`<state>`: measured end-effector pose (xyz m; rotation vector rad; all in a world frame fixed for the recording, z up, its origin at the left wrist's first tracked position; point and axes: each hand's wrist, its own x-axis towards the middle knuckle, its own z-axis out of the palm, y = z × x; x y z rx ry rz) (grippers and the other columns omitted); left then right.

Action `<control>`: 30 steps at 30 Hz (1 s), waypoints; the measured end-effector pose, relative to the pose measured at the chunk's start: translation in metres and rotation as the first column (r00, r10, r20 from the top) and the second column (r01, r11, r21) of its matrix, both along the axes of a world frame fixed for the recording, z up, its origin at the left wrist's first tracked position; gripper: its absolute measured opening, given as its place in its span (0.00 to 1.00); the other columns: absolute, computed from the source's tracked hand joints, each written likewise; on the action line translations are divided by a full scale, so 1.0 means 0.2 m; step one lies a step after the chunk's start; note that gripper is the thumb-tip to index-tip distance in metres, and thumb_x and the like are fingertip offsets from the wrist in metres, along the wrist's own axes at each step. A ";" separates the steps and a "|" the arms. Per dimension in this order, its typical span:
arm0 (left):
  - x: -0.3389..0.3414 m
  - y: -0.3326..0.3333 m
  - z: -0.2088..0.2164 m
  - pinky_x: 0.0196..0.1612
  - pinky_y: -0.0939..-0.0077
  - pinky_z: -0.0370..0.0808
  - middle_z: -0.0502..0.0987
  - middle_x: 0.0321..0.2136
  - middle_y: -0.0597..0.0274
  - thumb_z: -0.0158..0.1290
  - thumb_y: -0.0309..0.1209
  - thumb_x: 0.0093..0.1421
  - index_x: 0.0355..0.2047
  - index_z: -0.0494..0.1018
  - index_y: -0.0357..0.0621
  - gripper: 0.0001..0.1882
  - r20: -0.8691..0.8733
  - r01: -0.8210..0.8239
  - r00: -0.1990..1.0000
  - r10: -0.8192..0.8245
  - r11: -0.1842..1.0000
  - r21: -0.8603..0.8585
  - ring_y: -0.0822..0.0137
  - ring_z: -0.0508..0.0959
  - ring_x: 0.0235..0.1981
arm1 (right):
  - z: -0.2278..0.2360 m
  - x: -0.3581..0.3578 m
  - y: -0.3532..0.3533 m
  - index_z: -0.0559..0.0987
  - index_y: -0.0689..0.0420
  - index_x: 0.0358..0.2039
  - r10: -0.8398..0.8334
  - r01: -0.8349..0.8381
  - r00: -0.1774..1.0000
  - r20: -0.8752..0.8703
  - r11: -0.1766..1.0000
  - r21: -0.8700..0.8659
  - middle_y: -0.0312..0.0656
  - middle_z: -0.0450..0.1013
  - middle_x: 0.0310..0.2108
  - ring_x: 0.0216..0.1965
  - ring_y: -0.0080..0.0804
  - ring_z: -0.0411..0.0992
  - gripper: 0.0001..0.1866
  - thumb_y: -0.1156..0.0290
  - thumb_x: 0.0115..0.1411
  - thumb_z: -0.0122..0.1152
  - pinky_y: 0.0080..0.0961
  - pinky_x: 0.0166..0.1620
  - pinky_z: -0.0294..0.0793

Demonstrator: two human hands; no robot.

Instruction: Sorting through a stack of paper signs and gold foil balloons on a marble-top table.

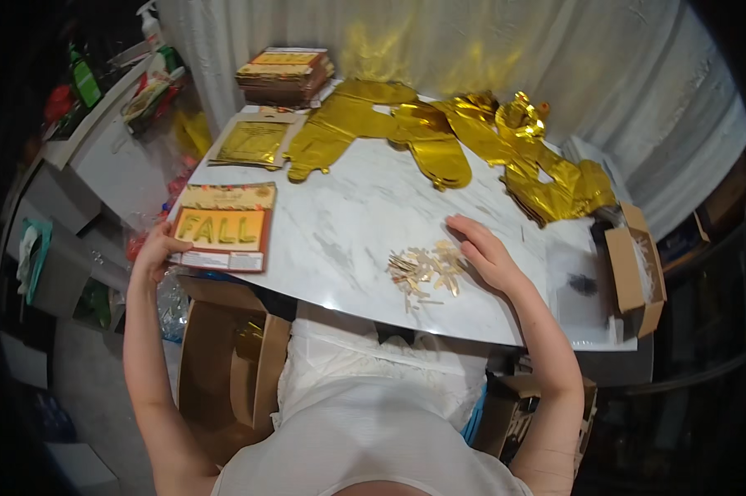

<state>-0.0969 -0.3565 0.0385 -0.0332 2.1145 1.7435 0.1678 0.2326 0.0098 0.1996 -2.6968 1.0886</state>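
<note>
At the table's left edge my left hand [155, 251] is closed on the near left corner of a flat balloon package [226, 228], thumb on top. The package has an orange-and-brown printed front showing gold letter balloons. My right hand [483, 253] rests on the marble-patterned table [331, 248] with its fingers stretched out, holding nothing. Beside its fingers lies a loose pile of small, flat, pale gold strips [426, 269]. Flat gold foil balloons [340, 124] lie across the far side, well beyond both hands. Some at the right [555, 186] are crumpled and overlap.
Back left stands a stack of similar packages [283, 76], with a gold packet [253, 140] in front of it. A small cardboard box [635, 260] and clear plastic sleeves [579, 310] are at the right edge. An open carton [216, 355] sits below the table's left front edge.
</note>
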 end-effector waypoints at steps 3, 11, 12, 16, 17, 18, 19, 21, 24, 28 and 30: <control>-0.10 0.01 0.01 0.57 0.73 0.74 0.80 0.50 0.52 0.61 0.17 0.51 0.60 0.69 0.28 0.34 -0.077 0.025 0.996 -0.033 0.995 -0.101 0.62 0.81 0.50 | 0.06 -0.03 -0.03 0.61 0.61 0.72 0.125 -0.140 0.987 0.101 0.977 0.163 0.52 0.58 0.73 0.76 0.50 0.52 0.32 0.62 0.72 0.49 0.42 0.75 0.51; 0.40 0.35 0.11 0.53 0.70 0.74 0.80 0.50 0.52 0.64 0.40 0.62 0.59 0.73 0.34 0.30 -0.686 -0.064 0.728 -0.015 0.994 -0.090 0.64 0.80 0.49 | -0.02 0.00 -0.19 0.57 0.64 0.73 0.094 -0.103 0.994 0.051 0.971 0.215 0.59 0.56 0.73 0.75 0.56 0.53 0.37 0.55 0.71 0.49 0.44 0.76 0.49; 0.62 0.42 0.10 0.48 0.72 0.76 0.83 0.41 0.51 0.60 0.46 0.65 0.50 0.78 0.32 0.26 -0.415 0.186 0.892 -0.181 0.982 -0.028 0.62 0.83 0.44 | -0.01 -0.03 -0.24 0.57 0.64 0.73 0.084 -0.093 0.995 0.052 0.974 0.206 0.59 0.56 0.73 0.75 0.56 0.53 0.37 0.55 0.71 0.49 0.44 0.76 0.49; 1.14 0.91 -0.26 0.71 0.52 0.63 0.70 0.63 0.32 0.41 0.48 0.75 0.62 0.66 0.20 0.35 0.554 0.402 0.341 -0.759 0.651 0.644 0.40 0.70 0.66 | 0.02 -0.11 -0.47 0.62 0.64 0.71 0.273 -0.274 0.962 0.027 0.959 0.072 0.57 0.61 0.71 0.74 0.55 0.55 0.34 0.56 0.71 0.50 0.43 0.75 0.53; 1.19 1.05 -0.33 0.74 0.51 0.56 0.64 0.67 0.31 0.39 0.49 0.76 0.64 0.61 0.18 0.37 0.577 0.174 0.268 -0.771 0.628 0.758 0.40 0.63 0.70 | 0.01 -0.12 -0.51 0.64 0.63 0.70 0.310 -0.310 0.951 0.010 0.949 0.058 0.56 0.63 0.70 0.73 0.55 0.56 0.33 0.57 0.71 0.51 0.43 0.74 0.54; 1.22 1.17 -0.38 0.77 0.50 0.49 0.57 0.70 0.29 0.36 0.50 0.76 0.67 0.56 0.17 0.40 0.583 -0.071 0.190 -0.790 0.582 0.810 0.39 0.55 0.74 | -0.01 -0.11 -0.53 0.64 0.63 0.70 0.303 -0.303 0.953 0.011 0.951 0.056 0.56 0.63 0.70 0.73 0.55 0.56 0.33 0.57 0.71 0.51 0.43 0.74 0.54; 1.21 1.25 -0.45 0.77 0.50 0.49 0.57 0.70 0.29 0.36 0.50 0.76 0.67 0.56 0.17 0.40 0.584 -0.070 0.186 -0.790 0.583 0.810 0.39 0.55 0.74 | -0.03 -0.10 -0.55 0.67 0.63 0.69 0.324 -0.324 0.946 -0.014 0.946 0.032 0.55 0.66 0.68 0.72 0.55 0.59 0.32 0.56 0.71 0.52 0.43 0.73 0.57; 1.19 1.37 -0.54 0.78 0.50 0.43 0.50 0.74 0.34 0.33 0.55 0.76 0.72 0.51 0.27 0.42 0.194 -0.043 0.235 -0.952 0.189 0.981 0.42 0.47 0.77 | -0.01 -0.05 -0.61 0.71 0.62 0.66 0.363 -0.364 0.931 -0.040 0.931 -0.018 0.54 0.70 0.64 0.69 0.55 0.63 0.29 0.58 0.70 0.55 0.43 0.70 0.62; 1.17 1.39 -0.55 0.78 0.47 0.43 0.51 0.75 0.42 0.32 0.57 0.75 0.75 0.50 0.40 0.40 0.261 -0.466 0.254 -0.931 0.118 0.877 0.44 0.49 0.77 | -0.01 0.02 -0.68 0.71 0.62 0.65 0.391 -0.393 0.919 -0.051 0.919 -0.023 0.53 0.71 0.64 0.69 0.54 0.64 0.29 0.59 0.69 0.55 0.43 0.70 0.63; 1.12 1.33 -0.54 0.77 0.38 0.43 0.54 0.75 0.53 0.31 0.50 0.75 0.74 0.56 0.52 0.32 0.475 -0.556 0.281 -0.834 0.262 0.789 0.50 0.51 0.77 | 0.00 0.11 -0.76 0.72 0.62 0.65 0.428 -0.430 0.902 -0.064 0.902 -0.030 0.53 0.72 0.63 0.68 0.52 0.66 0.27 0.61 0.69 0.55 0.42 0.69 0.65; 1.14 1.27 -0.49 0.62 0.57 0.72 0.71 0.63 0.45 0.61 0.32 0.62 0.67 0.65 0.38 0.34 0.423 -0.432 0.353 -0.834 0.256 0.865 0.45 0.74 0.62 | 0.01 0.14 -0.77 0.71 0.62 0.65 0.455 -0.459 0.889 -0.055 0.885 -0.076 0.53 0.72 0.62 0.67 0.51 0.66 0.26 0.63 0.70 0.54 0.42 0.69 0.65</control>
